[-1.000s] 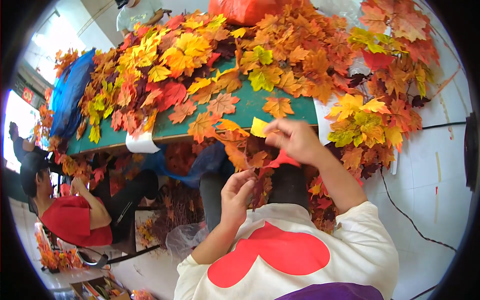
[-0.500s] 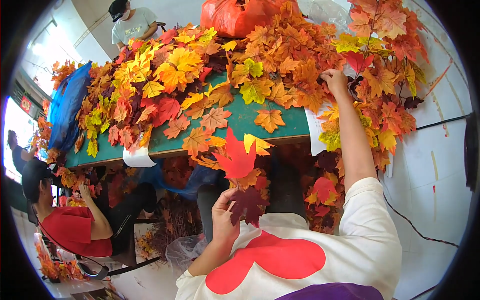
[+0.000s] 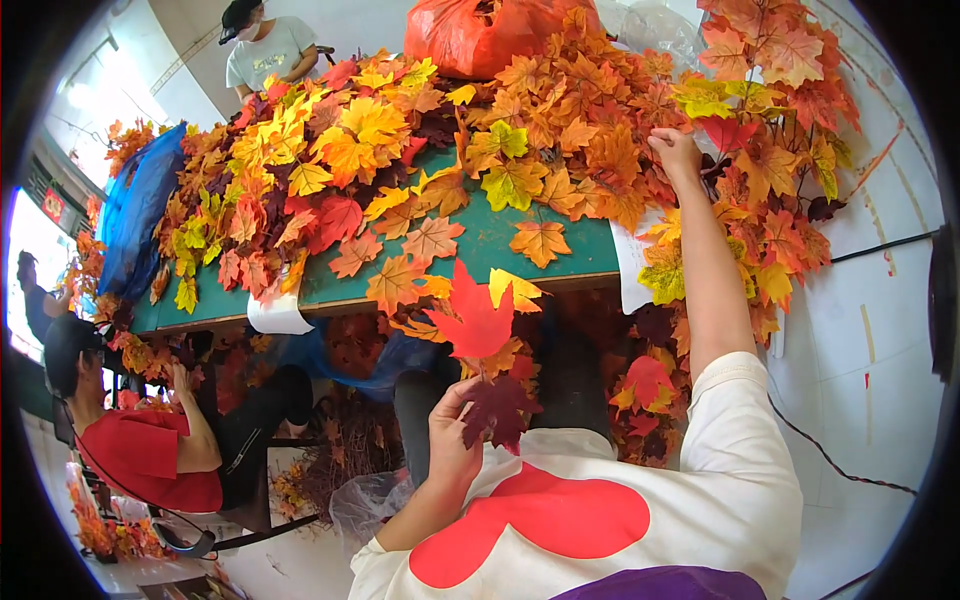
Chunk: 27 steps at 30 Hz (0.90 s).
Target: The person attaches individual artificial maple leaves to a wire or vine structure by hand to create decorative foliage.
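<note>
Low in front of my body, my left hand (image 3: pixel 455 435) is closed around the base of a spray of artificial maple leaves. The spray shows a large red leaf (image 3: pixel 476 315), a dark burgundy leaf (image 3: pixel 500 408) near the fingers, and yellow and orange leaves behind. My right arm stretches far forward over the table. At its end, my right hand (image 3: pixel 677 155) has its fingers curled together beside a heap of orange maple leaves (image 3: pixel 610 150). What those fingers pinch, if anything, is too small to make out.
Mixed leaves (image 3: pixel 340 140) are piled on the green table (image 3: pixel 480 235). An orange-red plastic bag (image 3: pixel 460 40) stands behind them, and tall leaf stems (image 3: pixel 765 160) rise at the right. A person in red (image 3: pixel 150 460) sits at the left; another person (image 3: pixel 270 50) is beyond the table.
My right hand has shifted slightly up and to the right, its fingers more curled. The left hand and its leaf spray have hardly moved.
</note>
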Motion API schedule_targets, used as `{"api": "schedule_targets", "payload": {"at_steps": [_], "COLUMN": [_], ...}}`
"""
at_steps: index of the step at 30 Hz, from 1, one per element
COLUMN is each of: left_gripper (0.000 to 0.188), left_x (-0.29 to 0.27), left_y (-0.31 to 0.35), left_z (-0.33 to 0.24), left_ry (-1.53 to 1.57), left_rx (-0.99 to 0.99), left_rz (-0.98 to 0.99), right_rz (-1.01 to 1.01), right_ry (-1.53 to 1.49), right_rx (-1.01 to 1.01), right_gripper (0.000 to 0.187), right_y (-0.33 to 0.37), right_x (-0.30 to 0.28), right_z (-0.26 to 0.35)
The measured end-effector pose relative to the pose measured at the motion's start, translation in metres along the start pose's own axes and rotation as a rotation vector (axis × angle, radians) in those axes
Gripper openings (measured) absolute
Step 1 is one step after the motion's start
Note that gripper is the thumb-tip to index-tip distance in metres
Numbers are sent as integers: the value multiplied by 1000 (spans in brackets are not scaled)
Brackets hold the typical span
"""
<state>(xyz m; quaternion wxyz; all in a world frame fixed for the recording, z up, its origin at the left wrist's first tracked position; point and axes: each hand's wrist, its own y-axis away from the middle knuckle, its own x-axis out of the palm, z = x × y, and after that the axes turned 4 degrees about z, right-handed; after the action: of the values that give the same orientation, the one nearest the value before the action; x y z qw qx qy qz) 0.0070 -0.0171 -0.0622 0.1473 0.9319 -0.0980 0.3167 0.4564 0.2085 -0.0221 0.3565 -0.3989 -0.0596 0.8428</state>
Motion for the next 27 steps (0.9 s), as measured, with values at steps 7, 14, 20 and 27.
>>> {"api": "schedule_targets", "payload": {"at_steps": [7,14,20,27], "left_gripper": [21,20,20,17], "left_x": [-1,-4,-4,-5], "left_y": [7,-4,-20,-17], "left_z": [-2,-8,-17,-18], "left_ry": [32,198,357,374], "left_rx": [-34,-90,-224,-221], "left_rz": [-13,-53,-63,-29], "right_rz": [35,-173,-180,222], "right_ry": [146,-114,-565,-913], "right_rx": [-30,-386,-420,-296], "right_gripper": [17,33,20,11], "right_y": [-11,-42,-17,121], "right_x": [4,4,-36,-46], "right_z": [12,-7,44,136]}}
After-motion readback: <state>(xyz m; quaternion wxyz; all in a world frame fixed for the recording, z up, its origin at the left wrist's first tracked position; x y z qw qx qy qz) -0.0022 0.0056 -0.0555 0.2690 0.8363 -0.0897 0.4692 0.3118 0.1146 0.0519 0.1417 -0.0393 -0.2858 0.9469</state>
